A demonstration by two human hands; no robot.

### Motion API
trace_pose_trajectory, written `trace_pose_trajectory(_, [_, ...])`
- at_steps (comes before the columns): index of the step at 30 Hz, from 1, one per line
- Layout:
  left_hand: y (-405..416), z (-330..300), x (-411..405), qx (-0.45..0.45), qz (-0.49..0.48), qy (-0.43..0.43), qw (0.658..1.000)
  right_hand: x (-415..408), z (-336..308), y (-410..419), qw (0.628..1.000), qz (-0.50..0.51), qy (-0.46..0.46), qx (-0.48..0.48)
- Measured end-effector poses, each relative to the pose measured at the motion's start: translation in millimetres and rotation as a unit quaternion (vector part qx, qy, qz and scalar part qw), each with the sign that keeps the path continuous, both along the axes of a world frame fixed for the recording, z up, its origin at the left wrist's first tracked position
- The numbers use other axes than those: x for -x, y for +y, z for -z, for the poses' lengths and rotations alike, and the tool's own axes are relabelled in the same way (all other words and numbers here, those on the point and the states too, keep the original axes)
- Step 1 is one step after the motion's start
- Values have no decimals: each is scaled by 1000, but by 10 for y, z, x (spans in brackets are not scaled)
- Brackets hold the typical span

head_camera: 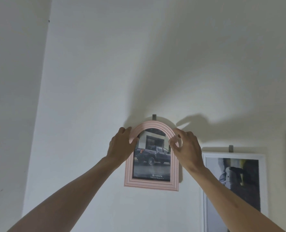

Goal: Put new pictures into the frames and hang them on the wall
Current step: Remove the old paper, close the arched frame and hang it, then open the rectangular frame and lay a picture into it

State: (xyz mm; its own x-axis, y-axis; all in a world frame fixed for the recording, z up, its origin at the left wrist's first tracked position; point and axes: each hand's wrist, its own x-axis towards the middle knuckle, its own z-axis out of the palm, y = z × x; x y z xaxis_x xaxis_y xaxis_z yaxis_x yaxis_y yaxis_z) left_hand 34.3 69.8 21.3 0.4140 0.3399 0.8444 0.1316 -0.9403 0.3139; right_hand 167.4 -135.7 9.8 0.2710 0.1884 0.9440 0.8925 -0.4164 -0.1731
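both hands [122, 145] gripping pink frame [151, 182], wall hook [154, 117]

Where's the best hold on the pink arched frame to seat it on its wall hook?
Take the pink arched frame by the two shoulders of its arch, one hand from each side, thumbs on the front and fingers behind the rim. The left hand and right hand do this now. That grip flanks the wall hook at the arch's top, so the frame stays level and its apex stays visible.

The arched frame [151, 182] hangs on the wall [97, 81] — under a hook [154, 117]. A second frame [204, 181] hangs right of it, lower.
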Motion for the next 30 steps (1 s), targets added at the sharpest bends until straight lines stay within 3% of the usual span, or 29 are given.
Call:
trace_pose_trajectory(6, [-275,105,29,-41,-16,-86,995,3,77,-340,999,14,30,-3])
trace_pose_trajectory(9, [-563,189,-41,-104,16,-135,985,-27,130,-603,999,36,12,-14])
trace_pose_trajectory(13, [-1085,329,-220,-135,102,-136,976,-160,182,-1067,998,53,7,-39])
trace_pose_trajectory(17, [-1605,584,-454,-42,151,-93,983,-354,245,-1601,993,80,46,-78])
trace_pose_trajectory(21, [-1971,825,-723,77,148,-15,986,-571,416,-2112,980,82,149,-105])
trace_pose_trajectory(26, [-2170,1007,-927,218,169,22,961,-776,763,-2532,963,59,251,-80])
trace_pose_trajectory(30, [-2263,1111,-1030,267,174,39,947,-882,990,-2684,950,-3,308,-50])
